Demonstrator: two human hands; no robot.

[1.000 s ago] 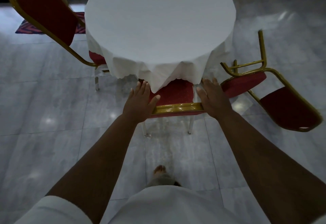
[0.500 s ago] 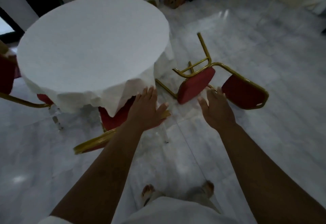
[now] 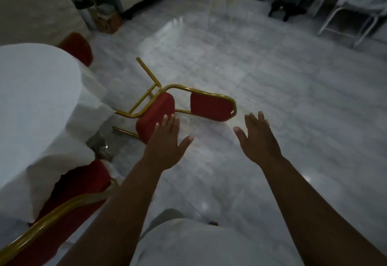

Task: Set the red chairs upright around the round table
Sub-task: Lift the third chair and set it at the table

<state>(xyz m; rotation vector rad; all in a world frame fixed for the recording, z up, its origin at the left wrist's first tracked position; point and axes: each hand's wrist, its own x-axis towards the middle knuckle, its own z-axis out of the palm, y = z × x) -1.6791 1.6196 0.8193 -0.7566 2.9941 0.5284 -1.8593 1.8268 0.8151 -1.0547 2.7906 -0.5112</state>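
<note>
On the grey marble floor (image 3: 272, 81), centre frame, a gold-framed red chair (image 3: 165, 108) lies tipped; the left hand (image 3: 165, 146) and right hand (image 3: 258, 140) hover spread, empty, seemingly not touching it.

Round table (image 3: 35, 102) at left — tipped chair (image 3: 165, 108) on its side on the floor (image 3: 272, 98) just right of it, another chair (image 3: 69, 198) tucked under the near edge, a third (image 3: 77, 48) behind.

A red chair (image 3: 159, 115) lies tipped on the glossy grey floor (image 3: 272, 90) beside the round table (image 3: 35, 98).
</note>
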